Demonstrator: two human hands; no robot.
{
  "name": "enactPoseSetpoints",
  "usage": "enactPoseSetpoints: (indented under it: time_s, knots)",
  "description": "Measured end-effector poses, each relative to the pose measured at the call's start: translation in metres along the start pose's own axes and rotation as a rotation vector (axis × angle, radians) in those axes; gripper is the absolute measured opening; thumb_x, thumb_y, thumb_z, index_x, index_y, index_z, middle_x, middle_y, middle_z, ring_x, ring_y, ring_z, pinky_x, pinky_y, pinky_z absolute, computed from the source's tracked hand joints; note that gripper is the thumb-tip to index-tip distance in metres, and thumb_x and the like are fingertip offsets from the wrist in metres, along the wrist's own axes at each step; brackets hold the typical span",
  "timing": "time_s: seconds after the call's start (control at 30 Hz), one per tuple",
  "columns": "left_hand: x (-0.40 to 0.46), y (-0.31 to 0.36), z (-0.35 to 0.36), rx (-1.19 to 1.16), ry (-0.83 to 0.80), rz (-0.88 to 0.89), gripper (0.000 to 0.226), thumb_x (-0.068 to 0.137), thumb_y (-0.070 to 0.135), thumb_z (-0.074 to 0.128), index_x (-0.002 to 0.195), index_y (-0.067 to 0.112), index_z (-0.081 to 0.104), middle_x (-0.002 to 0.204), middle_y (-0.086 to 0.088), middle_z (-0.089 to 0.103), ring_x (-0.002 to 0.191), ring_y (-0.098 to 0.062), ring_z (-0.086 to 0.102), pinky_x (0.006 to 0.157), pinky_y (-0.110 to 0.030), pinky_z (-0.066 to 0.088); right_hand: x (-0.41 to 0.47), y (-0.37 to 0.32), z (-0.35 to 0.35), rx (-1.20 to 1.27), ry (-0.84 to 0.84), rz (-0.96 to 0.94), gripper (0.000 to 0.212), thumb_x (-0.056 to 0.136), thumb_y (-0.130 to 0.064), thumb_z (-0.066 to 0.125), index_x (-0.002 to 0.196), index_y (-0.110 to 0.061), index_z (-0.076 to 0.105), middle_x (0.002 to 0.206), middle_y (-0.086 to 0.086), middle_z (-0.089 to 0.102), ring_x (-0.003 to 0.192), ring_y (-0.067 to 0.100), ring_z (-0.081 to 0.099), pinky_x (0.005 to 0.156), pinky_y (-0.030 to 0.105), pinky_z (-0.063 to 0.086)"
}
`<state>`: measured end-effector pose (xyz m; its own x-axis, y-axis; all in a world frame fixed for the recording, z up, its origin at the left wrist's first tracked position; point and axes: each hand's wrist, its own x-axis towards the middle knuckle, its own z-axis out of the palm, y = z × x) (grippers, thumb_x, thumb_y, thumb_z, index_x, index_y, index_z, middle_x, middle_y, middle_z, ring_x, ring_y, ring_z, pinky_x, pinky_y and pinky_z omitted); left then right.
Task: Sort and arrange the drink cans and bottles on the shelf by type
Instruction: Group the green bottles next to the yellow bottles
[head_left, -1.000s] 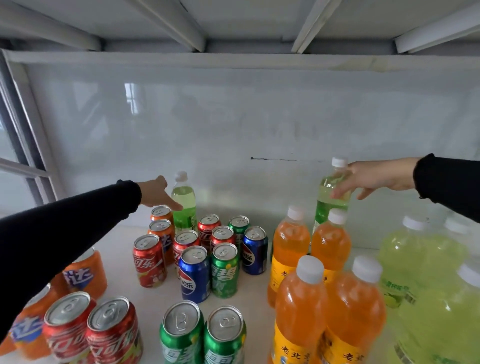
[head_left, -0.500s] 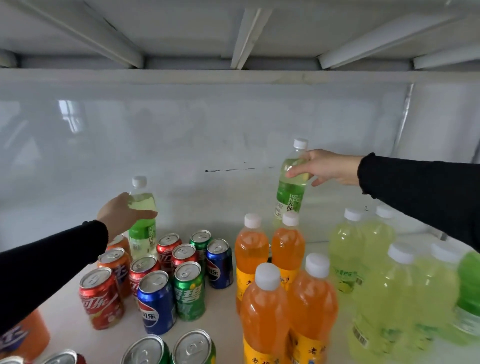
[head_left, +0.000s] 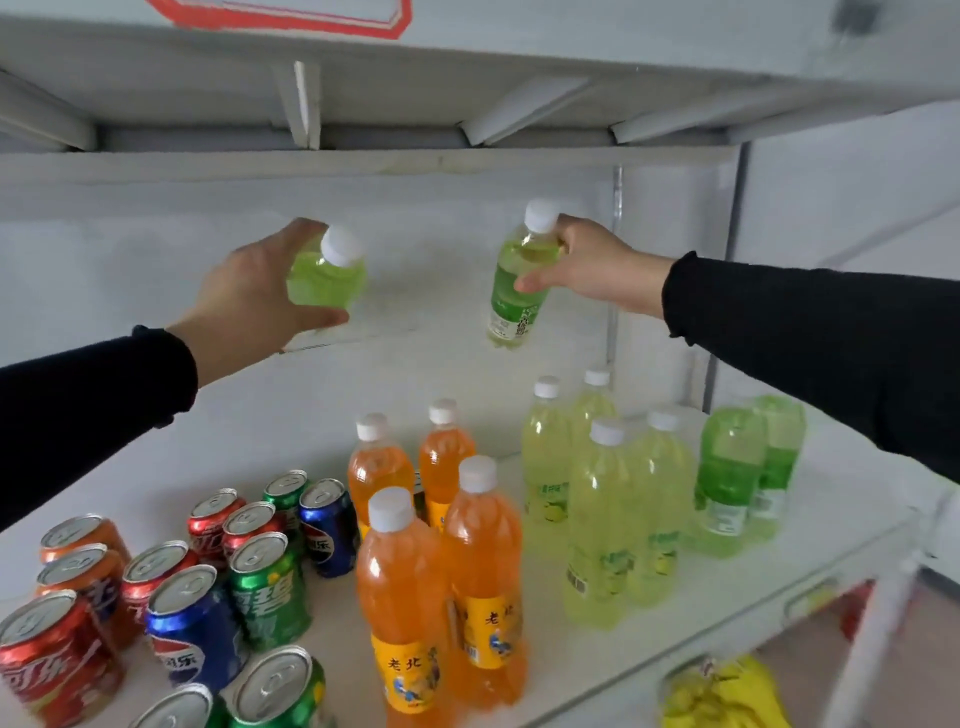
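Observation:
My left hand (head_left: 260, 296) grips a green bottle (head_left: 324, 280) with a white cap, lifted high above the shelf and tipped towards me. My right hand (head_left: 592, 270) holds a second green bottle (head_left: 514, 291) by its shoulder, also in the air, hanging tilted above the orange bottles (head_left: 410, 561). On the white shelf (head_left: 623, 649) stand red, blue, green and orange cans (head_left: 260, 587) at the left, orange bottles in the middle, pale yellow-green bottles (head_left: 608, 525) to their right, and two darker green bottles (head_left: 732, 467) at the far right.
The upper shelf's underside (head_left: 363, 104) with its ribs is close above both hands. The shelf's front edge (head_left: 779, 608) runs diagonally at lower right, with a yellow object (head_left: 722, 696) on the level below. A metal upright (head_left: 722, 291) stands at the back right.
Both hands have lifted their green bottles off the shelf and higher into the air. The left bottle has left the can group; the view has swung right and up.

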<state>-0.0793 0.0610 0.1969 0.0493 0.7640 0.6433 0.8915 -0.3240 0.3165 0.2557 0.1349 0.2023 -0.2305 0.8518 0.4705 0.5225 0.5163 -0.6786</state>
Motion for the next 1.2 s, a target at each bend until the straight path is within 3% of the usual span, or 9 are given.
enactPoseSetpoints:
  time_s: [0.17, 0.27, 0.43, 0.57, 0.77, 0.87, 1.03, 1.1, 1.2]
  knots:
    - [0.024, 0.077, 0.042, -0.183, -0.032, 0.139, 0.066, 0.070, 0.032, 0.089, 0.120, 0.044, 0.047, 0.114, 0.007, 0.061, 0.101, -0.022, 0.060, 0.084, -0.034, 0.044, -0.044, 0.020, -0.070, -0.079, 0.118, 0.030, 0.055, 0.075, -0.019, 0.087, 0.124, -0.026, 0.062, 0.117, -0.008, 0.069, 0.110, 0.008, 0.064, 0.090, 0.019, 0.048]
    - [0.037, 0.123, 0.069, -0.317, -0.075, 0.189, 0.066, 0.068, 0.032, 0.090, 0.109, 0.055, 0.044, 0.114, 0.006, 0.064, 0.102, -0.023, 0.064, 0.091, -0.041, 0.051, -0.067, 0.040, -0.111, -0.146, 0.177, 0.038, 0.057, 0.075, -0.021, 0.087, 0.126, -0.027, 0.060, 0.118, -0.009, 0.068, 0.114, 0.010, 0.062, 0.097, 0.024, 0.047]
    - [0.066, 0.197, 0.125, -0.449, -0.132, 0.189, 0.069, 0.070, 0.028, 0.089, 0.126, 0.035, 0.049, 0.115, 0.006, 0.064, 0.109, -0.021, 0.062, 0.098, -0.044, 0.050, -0.084, 0.089, -0.176, -0.140, 0.226, 0.081, 0.055, 0.077, -0.019, 0.085, 0.125, -0.025, 0.060, 0.110, -0.013, 0.068, 0.106, 0.004, 0.063, 0.091, 0.022, 0.047]
    - [0.085, 0.239, 0.169, -0.570, -0.247, 0.067, 0.067, 0.070, 0.027, 0.089, 0.128, 0.031, 0.055, 0.113, 0.010, 0.066, 0.102, -0.009, 0.063, 0.082, -0.027, 0.050, -0.081, 0.135, -0.204, -0.036, 0.207, 0.137, 0.060, 0.078, -0.022, 0.086, 0.132, -0.021, 0.059, 0.110, -0.011, 0.070, 0.100, 0.002, 0.065, 0.081, 0.018, 0.050]
    - [0.105, 0.274, 0.248, -0.648, -0.525, -0.161, 0.085, 0.064, 0.027, 0.093, 0.138, 0.022, 0.051, 0.133, 0.007, 0.062, 0.118, -0.014, 0.062, 0.102, -0.035, 0.050, -0.063, 0.230, -0.216, 0.146, 0.017, 0.280, 0.051, 0.077, -0.029, 0.086, 0.123, -0.022, 0.065, 0.119, 0.001, 0.070, 0.109, 0.017, 0.068, 0.096, 0.040, 0.057]
    - [0.097, 0.284, 0.276, -0.547, -0.613, -0.270, 0.095, 0.069, 0.023, 0.090, 0.149, 0.021, 0.039, 0.134, 0.009, 0.060, 0.119, -0.012, 0.060, 0.097, -0.031, 0.051, -0.059, 0.265, -0.202, 0.221, -0.084, 0.320, 0.041, 0.077, -0.027, 0.087, 0.113, -0.021, 0.068, 0.112, -0.002, 0.072, 0.105, 0.016, 0.069, 0.093, 0.037, 0.058]
    - [0.082, 0.287, 0.305, -0.397, -0.738, -0.412, 0.037, 0.080, 0.014, 0.081, 0.092, 0.030, 0.050, 0.124, 0.001, 0.063, 0.115, -0.016, 0.059, 0.093, -0.030, 0.053, -0.054, 0.307, -0.166, 0.249, -0.210, 0.342, 0.042, 0.078, -0.029, 0.086, 0.113, -0.016, 0.068, 0.108, 0.001, 0.071, 0.102, 0.015, 0.068, 0.087, 0.035, 0.060]
    - [0.077, 0.282, 0.313, -0.368, -0.773, -0.472, 0.040, 0.079, 0.014, 0.082, 0.104, 0.027, 0.054, 0.133, 0.002, 0.059, 0.122, -0.017, 0.054, 0.095, -0.031, 0.052, -0.050, 0.321, -0.150, 0.231, -0.228, 0.340, 0.042, 0.080, -0.031, 0.084, 0.115, -0.016, 0.068, 0.115, 0.006, 0.069, 0.106, 0.020, 0.068, 0.086, 0.035, 0.061]
    - [0.071, 0.277, 0.323, -0.352, -0.801, -0.533, 0.078, 0.080, 0.012, 0.081, 0.147, 0.013, 0.040, 0.138, 0.002, 0.054, 0.120, -0.016, 0.054, 0.088, -0.029, 0.055, -0.046, 0.334, -0.134, 0.196, -0.312, 0.289, 0.045, 0.082, -0.032, 0.082, 0.123, -0.022, 0.063, 0.119, 0.003, 0.066, 0.107, 0.021, 0.067, 0.077, 0.028, 0.061]
